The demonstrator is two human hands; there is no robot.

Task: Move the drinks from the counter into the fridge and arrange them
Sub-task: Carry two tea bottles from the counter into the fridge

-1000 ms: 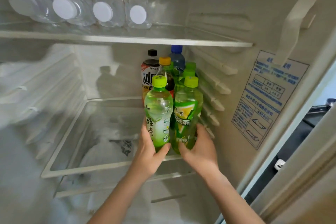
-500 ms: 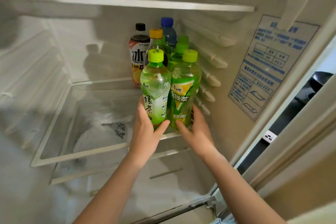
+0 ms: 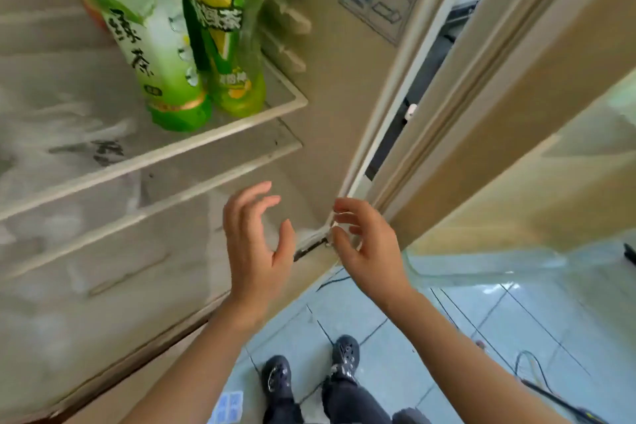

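Both hands have let go of the drinks and dropped back out of the fridge (image 3: 337, 96).

The view has tilted down since half a second ago, so the tiled floor (image 3: 516, 320) and the person's dark shoes (image 3: 275, 375) now show. The glass shelf (image 3: 206, 144) carries the two green tea bottles upright at its front right corner, the paler bottle (image 3: 161, 55) touching the darker green bottle (image 3: 230, 45), neither held any more. The left hand (image 3: 254, 248) and right hand (image 3: 371, 251) hang below the shelf near the fridge's lower right corner, empty, with fingers loosely spread and slightly curled, facing each other and apart.
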